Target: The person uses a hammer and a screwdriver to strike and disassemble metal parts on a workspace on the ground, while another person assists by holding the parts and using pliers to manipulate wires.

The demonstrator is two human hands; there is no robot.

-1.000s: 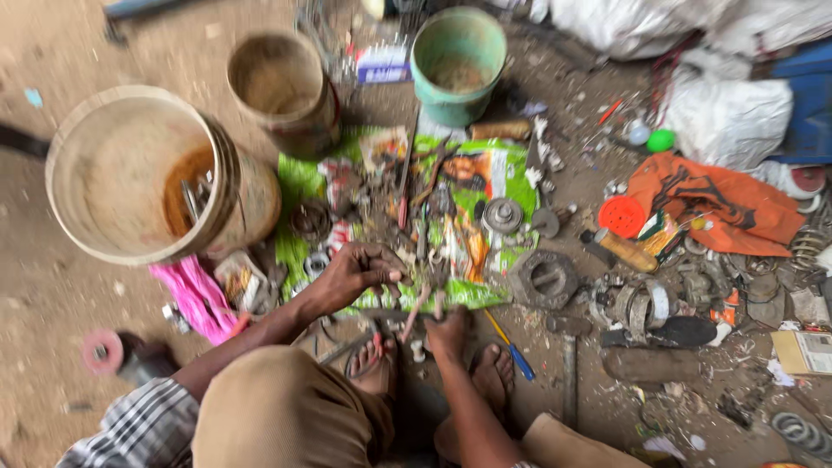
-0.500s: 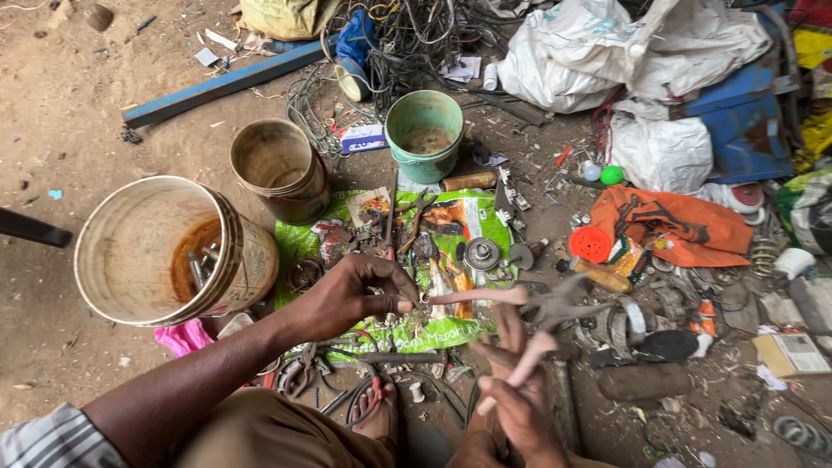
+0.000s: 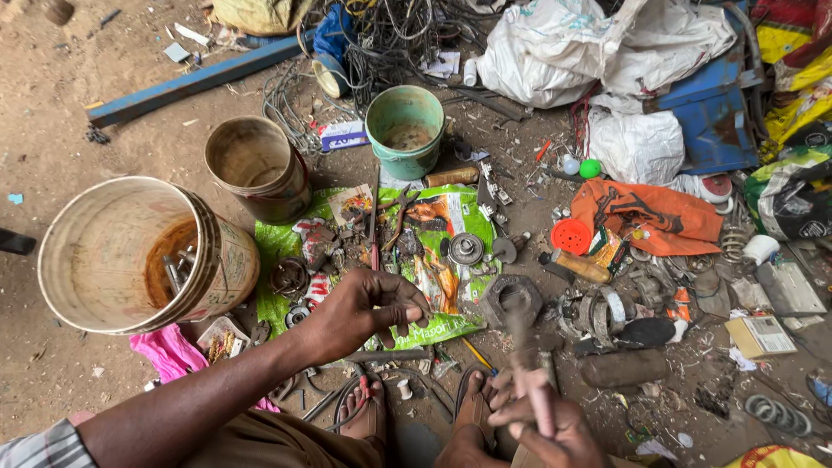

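My left hand (image 3: 364,312) hovers low over a green printed plastic sheet (image 3: 451,325) spread on the dirt, fingers curled with the thumb against the fingertips; whether it pinches anything small is unclear. My right hand (image 3: 542,429) sits at the bottom edge, closed on the pale handle of a motion-blurred tool (image 3: 523,347) that points up toward a large grey metal nut (image 3: 511,299). On the sheet lie pliers (image 3: 394,217), a round metal part (image 3: 465,250) and several rusty bits. My sandalled feet (image 3: 368,414) rest just below the sheet.
A large white bucket (image 3: 87,256) holding metal pieces stands at left, with a brown bucket (image 3: 256,169) and a green bucket (image 3: 406,130) behind the sheet. An orange cloth (image 3: 650,217), scrap parts, white sacks (image 3: 589,43), tangled wires (image 3: 381,35) and a blue beam (image 3: 191,82) surround them.
The view has tilted up and closed in. My right hand has come up with the tool from beside my feet. My left hand stays over the green sheet.
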